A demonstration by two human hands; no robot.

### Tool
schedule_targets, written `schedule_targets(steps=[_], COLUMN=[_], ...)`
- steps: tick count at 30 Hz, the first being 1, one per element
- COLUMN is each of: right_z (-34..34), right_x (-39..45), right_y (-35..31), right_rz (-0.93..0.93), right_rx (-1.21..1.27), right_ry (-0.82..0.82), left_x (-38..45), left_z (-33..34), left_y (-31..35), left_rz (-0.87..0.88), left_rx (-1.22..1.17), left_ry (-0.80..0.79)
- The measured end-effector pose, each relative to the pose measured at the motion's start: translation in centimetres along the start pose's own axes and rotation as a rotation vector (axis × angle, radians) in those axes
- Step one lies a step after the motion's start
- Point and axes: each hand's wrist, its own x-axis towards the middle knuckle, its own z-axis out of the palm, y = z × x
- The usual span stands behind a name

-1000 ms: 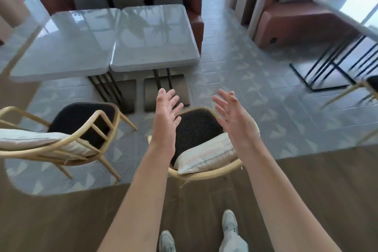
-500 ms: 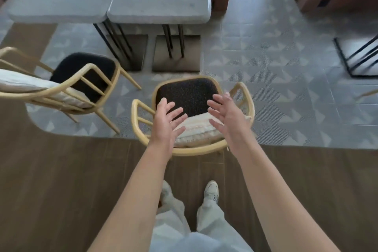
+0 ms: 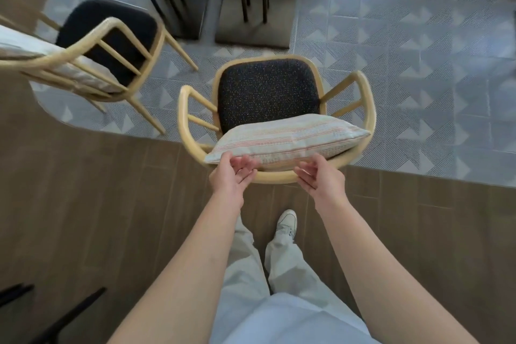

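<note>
The left hand and right hand were open, fingers loose and holding nothing, just at the back rail of the chair; whether they touched it could not be told. It looked like the reach before a grip, and next both hands would need to close evenly round the rail. The chair — pale wood, dark speckled seat, striped pillow against its back — stood where wood floor met tile.
</note>
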Motion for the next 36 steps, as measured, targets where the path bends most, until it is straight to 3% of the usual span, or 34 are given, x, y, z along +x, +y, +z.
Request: schedule_targets(steps=[4, 6, 10, 13, 18, 22, 30, 36], right_z=[-1.1, -1.4, -0.8, 0.0, 0.9, 2.3, 3.6, 8.5], right_x=[1.0, 1.4, 1.9, 2.3, 3.1, 3.6, 4.4, 4.2], right_y=[1.1, 1.6, 1.3, 0.9, 1.4, 2.0, 2.7, 2.4], right_rz=[0.006, 0.023, 0.031, 0.052, 0.146, 0.228, 0.216, 0.159], right_rx=[0.015, 0.024, 0.068, 0.082, 0.152, 0.202, 0.193, 0.244], right_ry=[0.201, 0.213, 0.083, 0.065, 0.013, 0.031, 0.017, -0.023], left_x=[0.6, 1.2, 1.7, 1.9, 2.9, 3.6, 5.1, 7.1], left_z=[-1.0, -1.6, -1.9, -1.5, -0.9, -1.3, -1.7, -1.7], left_y=[-0.6, -1.3, -2.2, -2.0, -1.9, -1.8, -0.4, 5.3], left_rz=[0.067, 0.085, -0.003, -0.084, -0.184, -0.209, -0.232, -0.164], left_rx=[0.076, 0.093, 0.019, -0.041, 0.009, 0.027, 0.0, 0.069], left_ry=[0.239, 0.302, 0.168, 0.024, -0.08, -0.112, -0.129, -0.178])
